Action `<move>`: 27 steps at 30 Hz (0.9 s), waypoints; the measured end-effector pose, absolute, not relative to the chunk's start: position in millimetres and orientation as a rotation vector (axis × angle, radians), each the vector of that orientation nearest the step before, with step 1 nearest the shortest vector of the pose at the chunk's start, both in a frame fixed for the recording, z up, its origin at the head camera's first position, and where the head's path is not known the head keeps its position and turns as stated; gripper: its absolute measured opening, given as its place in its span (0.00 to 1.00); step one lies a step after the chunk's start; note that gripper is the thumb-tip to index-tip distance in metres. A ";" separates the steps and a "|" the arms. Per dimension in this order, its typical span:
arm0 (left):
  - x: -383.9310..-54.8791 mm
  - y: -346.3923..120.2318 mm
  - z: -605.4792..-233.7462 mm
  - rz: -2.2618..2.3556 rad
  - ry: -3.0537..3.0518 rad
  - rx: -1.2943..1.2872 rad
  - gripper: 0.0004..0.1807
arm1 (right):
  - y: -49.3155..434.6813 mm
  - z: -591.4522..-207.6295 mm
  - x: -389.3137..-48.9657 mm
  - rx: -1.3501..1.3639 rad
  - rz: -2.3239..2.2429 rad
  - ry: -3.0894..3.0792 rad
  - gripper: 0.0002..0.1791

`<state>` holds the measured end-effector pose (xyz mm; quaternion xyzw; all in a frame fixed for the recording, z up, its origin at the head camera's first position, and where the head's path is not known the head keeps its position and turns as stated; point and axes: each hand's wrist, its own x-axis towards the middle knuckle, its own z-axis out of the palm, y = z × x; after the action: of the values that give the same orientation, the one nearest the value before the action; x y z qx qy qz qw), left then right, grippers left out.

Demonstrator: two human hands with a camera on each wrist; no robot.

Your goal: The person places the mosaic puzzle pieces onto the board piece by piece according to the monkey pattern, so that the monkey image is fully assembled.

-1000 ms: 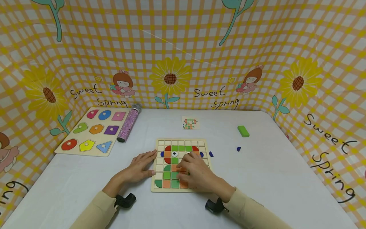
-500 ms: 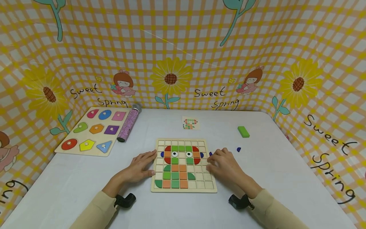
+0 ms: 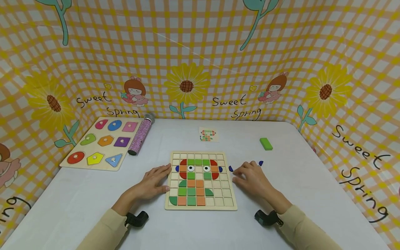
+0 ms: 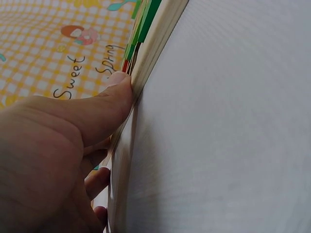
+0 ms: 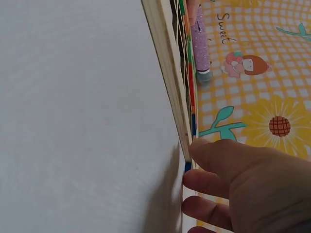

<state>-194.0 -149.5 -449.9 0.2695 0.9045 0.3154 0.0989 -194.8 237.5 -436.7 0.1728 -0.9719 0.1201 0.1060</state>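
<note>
A wooden grid board (image 3: pixel 218 202) lies in front of me, filled partly with red, green and orange tiles and two eye discs. My left hand (image 3: pixel 153 181) rests against its left edge, fingers stretched and thumb apart, as the left wrist view also shows. To the right of the board, my right hand (image 3: pixel 253 178) is low over the table with its fingers bent loosely. Its fingertips are right by a small blue half-round piece (image 3: pixel 231 168); in the right wrist view this blue piece (image 5: pixel 187 167) shows beside the index fingertip, with thumb and finger apart.
Another blue half-round piece (image 3: pixel 261 163) lies beyond the right hand, and a green block (image 3: pixel 266 143) farther back. A pattern card (image 3: pixel 209 134) lies behind the board. At the left are a shape puzzle (image 3: pixel 115 144) with knobs and a glittery pink microphone (image 3: pixel 140 136).
My right hand has moved right, from over the board to the table beside it, uncovering the right eye disc and a green quarter-round tile. The left hand has stayed still.
</note>
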 end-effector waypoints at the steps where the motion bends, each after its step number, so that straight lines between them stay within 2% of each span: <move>1: -193.8 -149.7 -449.6 0.932 2.675 0.799 0.39 | 237.4 -436.5 -195.2 0.516 0.355 -2.861 0.12; 9: -193.8 -149.1 -449.0 0.938 2.664 0.794 0.39 | 235.6 -436.0 -203.8 0.489 0.352 -2.851 0.12; 27: -195.4 -149.6 -452.0 0.942 2.667 0.801 0.39 | 230.8 -436.2 -248.9 0.400 0.405 -2.944 0.15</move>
<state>-195.4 -149.6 -452.0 0.2710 0.9026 0.3189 0.1008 -248.9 230.8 -436.2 0.1331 -0.9793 0.1348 0.0716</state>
